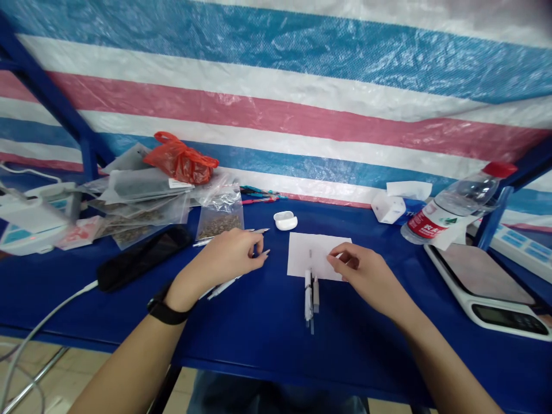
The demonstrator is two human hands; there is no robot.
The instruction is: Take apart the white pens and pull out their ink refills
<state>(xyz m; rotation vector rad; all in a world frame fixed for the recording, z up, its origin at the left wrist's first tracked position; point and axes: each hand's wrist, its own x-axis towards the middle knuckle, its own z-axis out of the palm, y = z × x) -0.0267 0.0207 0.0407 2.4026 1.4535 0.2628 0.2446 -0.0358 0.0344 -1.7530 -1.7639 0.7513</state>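
My left hand (230, 253), a black band on its wrist, is curled low over several slim white pens (223, 287) on the blue table. Pointed tips show beside its bent thumb and forefinger; I cannot tell whether one is gripped. My right hand (360, 265) is over the right side of a white sheet of paper (302, 253), thumb and forefinger brought together. What they pinch, if anything, is too small to make out. Between my hands, a white pen (307, 296) and a grey stick-like piece (316, 294) lie at the paper's front edge.
Behind are a white earbud case (285, 221) and coloured pens (261, 195). At left lie a phone (144, 259), clear bags (219, 221) and a red plastic bag (181, 161). A water bottle (452, 204) and a scale (487, 276) stand at right.
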